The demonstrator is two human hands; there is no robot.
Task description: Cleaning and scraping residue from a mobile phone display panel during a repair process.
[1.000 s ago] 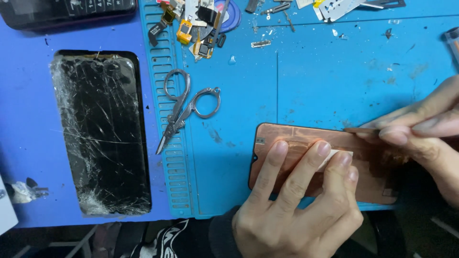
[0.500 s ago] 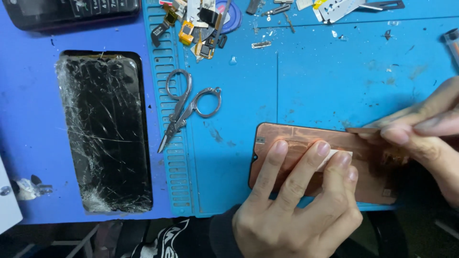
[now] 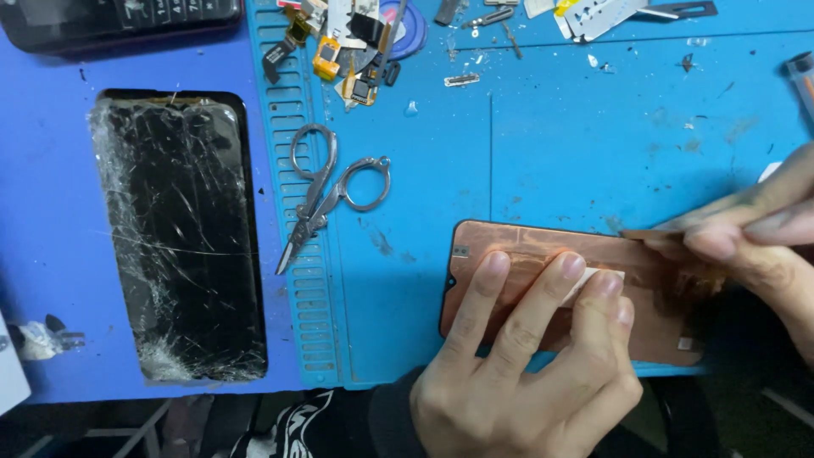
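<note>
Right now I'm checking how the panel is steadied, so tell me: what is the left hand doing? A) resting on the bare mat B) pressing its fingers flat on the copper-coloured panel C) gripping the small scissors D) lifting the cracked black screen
B: the left hand lies with its fingers spread flat on the copper-coloured panel, while the small scissors and the cracked black screen lie untouched to the side.

The left hand (image 3: 526, 373) covers the middle of the copper panel (image 3: 543, 246). The right hand (image 3: 755, 237) hides the panel's right end and runs off the right edge. The keyboard (image 3: 119, 17) is cut by the top edge; the parts pile (image 3: 356, 42) is too small to sort.
</note>
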